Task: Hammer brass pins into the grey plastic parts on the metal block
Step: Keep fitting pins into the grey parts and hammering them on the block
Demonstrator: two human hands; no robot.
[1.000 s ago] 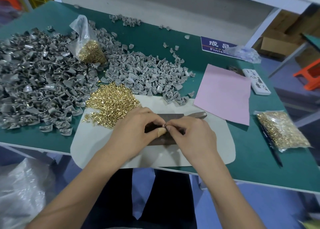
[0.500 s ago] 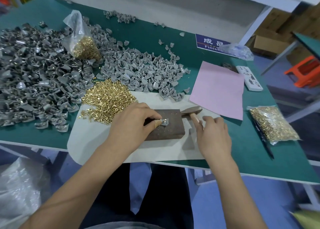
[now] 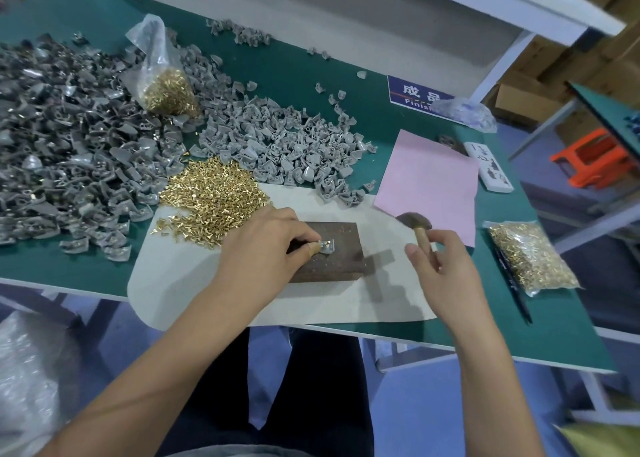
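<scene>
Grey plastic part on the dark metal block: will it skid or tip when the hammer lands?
The small grey plastic part looks light, so it would likely skid on the flat dark metal block if released. The left hand pinching it probably prevents tipping.

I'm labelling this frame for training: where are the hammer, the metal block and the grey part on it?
hammer (image 3: pixel 412 222): head view, on its dark head.
metal block (image 3: pixel 341 262): head view, on its bare top face.
grey part (image 3: pixel 327 246): head view, on its middle, beside the left hand's (image 3: pixel 263 249) thumb.
</scene>
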